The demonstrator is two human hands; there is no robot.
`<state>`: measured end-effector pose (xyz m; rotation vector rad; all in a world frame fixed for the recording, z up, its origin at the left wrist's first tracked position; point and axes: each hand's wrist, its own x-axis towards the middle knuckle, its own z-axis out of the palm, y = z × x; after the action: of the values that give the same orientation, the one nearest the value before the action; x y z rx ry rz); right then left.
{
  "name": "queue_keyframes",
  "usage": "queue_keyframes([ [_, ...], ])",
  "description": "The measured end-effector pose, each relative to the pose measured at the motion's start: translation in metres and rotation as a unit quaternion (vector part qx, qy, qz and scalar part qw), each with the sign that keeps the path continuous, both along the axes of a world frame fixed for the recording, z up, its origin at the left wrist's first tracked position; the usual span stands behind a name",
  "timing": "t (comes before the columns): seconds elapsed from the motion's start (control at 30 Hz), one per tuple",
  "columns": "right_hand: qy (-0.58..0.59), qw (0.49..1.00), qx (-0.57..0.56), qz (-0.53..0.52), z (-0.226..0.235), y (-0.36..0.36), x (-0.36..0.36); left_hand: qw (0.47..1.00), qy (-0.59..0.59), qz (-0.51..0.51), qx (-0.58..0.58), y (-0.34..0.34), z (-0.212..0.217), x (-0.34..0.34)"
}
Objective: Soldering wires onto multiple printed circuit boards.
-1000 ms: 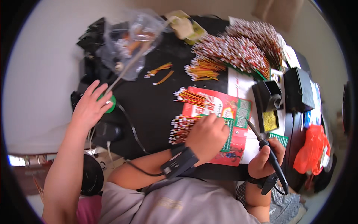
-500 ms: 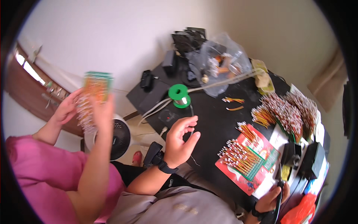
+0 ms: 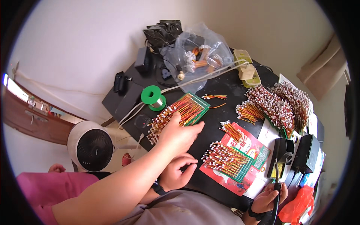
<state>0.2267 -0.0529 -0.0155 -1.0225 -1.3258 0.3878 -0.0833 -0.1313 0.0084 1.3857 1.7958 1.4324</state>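
Note:
My right hand (image 3: 265, 201) grips a soldering iron (image 3: 276, 186) at the lower right, its metal tip pointing up beside a black iron stand (image 3: 280, 153). My left hand (image 3: 176, 175), with a dark watch strap, is near the table's front edge. Its fingers are loosely bent and the thumb is apart, with nothing visible in it. Just above, a co-worker's hand (image 3: 175, 135) rests on a green circuit board (image 3: 200, 108) full of red and yellow wires with white connectors. A similar wired board (image 3: 240, 170) lies on a red printed sheet (image 3: 215, 174).
A green solder spool (image 3: 151, 95) stands at the left of the black table. Behind are a clear plastic bag (image 3: 221, 45) and black fans (image 3: 163, 33). Bundled wired boards (image 3: 273, 110) pile at the right, near a black box (image 3: 308, 153) and red bag (image 3: 298, 206). A white fan (image 3: 90, 146) stands left.
The co-worker's arm has swung in from the left, bringing the wired board onto the table. My left hand has dropped lower, partly behind that arm. My right hand still holds the iron.

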Motion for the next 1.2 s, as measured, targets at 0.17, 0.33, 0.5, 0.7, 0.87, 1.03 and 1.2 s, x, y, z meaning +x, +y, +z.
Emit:
queue_keyframes([
  [0.17, -0.001, 1.0, 0.004, -0.017, 0.003, 0.002, 0.004, 0.984, 0.106, -0.14, 0.028, 0.01, 0.002, 0.008],
  [0.33, 0.014, 0.995, -0.021, -0.096, -0.007, 0.0, 0.016, 0.962, 0.228, -0.113, 0.096, 0.032, 0.028, 0.002],
  [0.5, 0.02, 0.997, -0.043, -0.067, -0.007, -0.001, 0.02, 0.93, 0.36, 0.065, -0.028, 0.083, 0.042, -0.035],
  [0.7, 0.024, 0.994, -0.049, -0.09, -0.012, 0.001, 0.025, 0.89, 0.406, 0.034, -0.207, 0.11, 0.021, -0.061],
  [0.87, 0.014, 0.993, -0.046, -0.104, -0.018, -0.001, 0.041, 0.902, 0.361, -0.035, -0.235, 0.099, 0.022, -0.068],
  [1.03, -0.029, 0.996, -0.024, -0.078, -0.011, 0.004, 0.03, 0.919, 0.314, -0.073, -0.226, 0.084, 0.03, -0.073],
  [1.2, -0.064, 0.99, 0.048, -0.12, -0.007, 0.013, 0.023, 0.947, 0.252, -0.053, -0.192, 0.078, 0.029, -0.08],
])
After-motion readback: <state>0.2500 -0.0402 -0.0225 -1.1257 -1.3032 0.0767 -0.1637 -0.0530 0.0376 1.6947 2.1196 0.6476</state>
